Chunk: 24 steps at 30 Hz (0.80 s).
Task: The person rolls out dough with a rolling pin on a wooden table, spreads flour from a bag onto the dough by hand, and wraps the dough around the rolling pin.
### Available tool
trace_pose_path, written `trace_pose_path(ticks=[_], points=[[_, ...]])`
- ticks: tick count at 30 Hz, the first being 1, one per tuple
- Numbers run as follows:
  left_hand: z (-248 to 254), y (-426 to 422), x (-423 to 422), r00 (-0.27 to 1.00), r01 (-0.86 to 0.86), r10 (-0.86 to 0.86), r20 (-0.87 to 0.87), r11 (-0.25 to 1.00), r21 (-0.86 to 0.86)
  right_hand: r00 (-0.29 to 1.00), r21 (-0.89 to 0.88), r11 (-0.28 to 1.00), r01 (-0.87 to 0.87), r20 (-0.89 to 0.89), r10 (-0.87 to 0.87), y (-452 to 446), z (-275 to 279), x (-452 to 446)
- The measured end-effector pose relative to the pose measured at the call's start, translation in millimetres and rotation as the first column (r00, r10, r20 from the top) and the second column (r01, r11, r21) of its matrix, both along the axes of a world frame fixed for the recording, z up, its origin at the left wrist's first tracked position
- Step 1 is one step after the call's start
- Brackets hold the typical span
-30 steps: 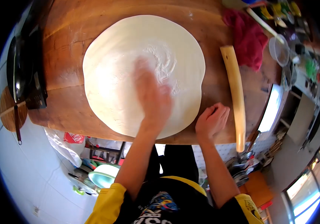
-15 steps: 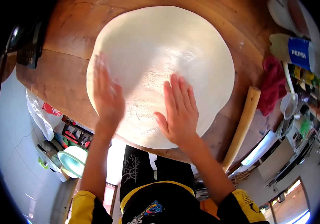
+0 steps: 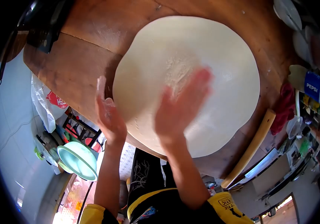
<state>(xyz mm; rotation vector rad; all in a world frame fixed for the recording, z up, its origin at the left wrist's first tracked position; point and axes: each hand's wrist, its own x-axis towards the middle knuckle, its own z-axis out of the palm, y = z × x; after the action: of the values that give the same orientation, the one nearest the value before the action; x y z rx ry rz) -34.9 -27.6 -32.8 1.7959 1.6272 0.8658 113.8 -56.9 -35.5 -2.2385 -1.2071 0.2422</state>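
Wide dough sheet (image 3: 204, 44) lay on table (image 3: 81, 61), loose flour (image 3: 175, 71) near its middle. Right hand (image 3: 180, 112), motion-blurred, was flat over dough beside flour, gripping nothing; contact unclear. Left hand (image 3: 110, 119) floury, uncurled, holding nothing, at sheet's left edge. Light, flat palm seemed best: flour spread evenly toward rim, without fingertips denting or dragging sheet.
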Motion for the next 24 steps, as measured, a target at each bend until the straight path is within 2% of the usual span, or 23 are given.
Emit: trace_pose_path(ticks=[1, 2, 3, 4, 6, 8, 10, 12, 13, 14, 16, 18, 20, 21, 23, 24], points=[[0, 11, -9, 0.997, 0.001, 0.001, -0.074, 1.000, 0.020, 0.997, 0.010, 1.000, 0.021, 0.076, -0.021, -28, -2, 18], [-1, 21, -20, 0.989, 0.001, 0.005, -0.150, 0.999, 0.036, 0.983, -0.026, 0.992, 0.120, 0.143, -0.115, -52, -8, 34], [-7, 36, -33, 0.980, 0.040, -0.023, -0.196, 0.995, 0.086, 0.962, -0.072, 0.967, 0.246, 0.137, -0.234, -63, -6, 46], [-11, 53, -42, 0.981, 0.045, -0.027, -0.192, 0.995, 0.086, 0.961, -0.071, 0.966, 0.250, 0.141, -0.239, -63, -8, 55], [-15, 83, -52, 0.885, 0.151, -0.068, -0.460, 0.978, 0.146, 0.946, -0.138, 0.966, 0.220, 0.272, -0.177, -56, -11, 67], [-18, 91, -54, 0.878, 0.184, -0.090, -0.470, 0.970, 0.158, 0.952, -0.091, 0.987, 0.134, 0.287, -0.103, -19, -19, 67], [-15, 89, -51, 0.862, 0.207, -0.102, -0.496, 0.965, 0.162, 0.977, -0.013, 1.000, -0.005, 0.214, 0.008, 34, -17, 57], [-15, 90, -51, 0.874, 0.213, -0.112, -0.472, 0.963, 0.166, 0.956, 0.076, 0.969, -0.234, 0.198, 0.216, 65, -16, 41], [-14, 90, -51, 0.860, 0.218, -0.116, -0.497, 0.964, 0.151, 0.935, 0.049, 0.936, -0.348, 0.097, 0.342, 69, -5, 37], [-13, 89, -51, 0.845, 0.221, -0.120, -0.522, 0.966, 0.135, 0.935, 0.047, 0.938, -0.344, 0.108, 0.337, 60, 2, 37], [-9, 90, -49, 0.853, 0.227, -0.130, -0.506, 0.965, 0.135, 0.992, 0.044, 0.994, -0.104, 0.080, 0.101, 20, 11, 39], [-7, 91, -45, 0.840, 0.201, -0.132, -0.527, 0.977, 0.076, 0.966, -0.026, 0.967, 0.255, -0.044, -0.256, -21, 22, 23], [-8, 90, -47, 0.838, 0.222, -0.159, -0.523, 0.973, 0.060, 0.920, -0.164, 0.909, 0.384, 0.151, -0.362, -47, -5, -12], [-6, 90, -46, 0.833, 0.226, -0.156, -0.530, 0.972, 0.069, 0.908, -0.197, 0.900, 0.388, 0.249, -0.337, -40, -10, -31], [-4, 91, -44, 0.830, 0.234, -0.155, -0.536, 0.969, 0.082, 0.866, -0.132, 0.861, 0.491, 0.180, -0.466, 10, -9, -48], [-4, 90, -44, 0.824, 0.226, -0.152, -0.546, 0.971, 0.071, 0.851, -0.102, 0.858, 0.504, 0.225, -0.474, 37, -15, -49]])
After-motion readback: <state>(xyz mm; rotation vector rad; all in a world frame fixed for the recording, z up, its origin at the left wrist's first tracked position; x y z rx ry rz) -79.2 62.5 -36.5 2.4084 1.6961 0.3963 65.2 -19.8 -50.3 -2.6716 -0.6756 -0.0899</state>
